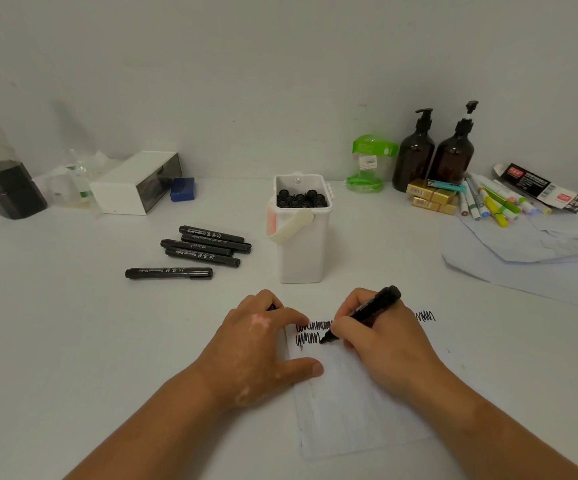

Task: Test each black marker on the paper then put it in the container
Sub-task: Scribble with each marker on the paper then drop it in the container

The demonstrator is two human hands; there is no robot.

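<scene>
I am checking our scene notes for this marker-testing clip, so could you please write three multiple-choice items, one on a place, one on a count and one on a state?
1. Where do the loose black markers lie, relative to the white container?
A. to its left
B. to its right
C. on top of it

2. How many of them lie on the table?
A. three
B. five
C. seven

3. What is the state of the marker in the right hand?
A. capped, held in the air
B. uncapped, tip on the paper
C. lying loose on the table

1 A: the cluster lies left of the container.
2 B: four lie together, one apart nearer the person.
3 B: its bare tip touches the paper at the end of a scribble.
</scene>
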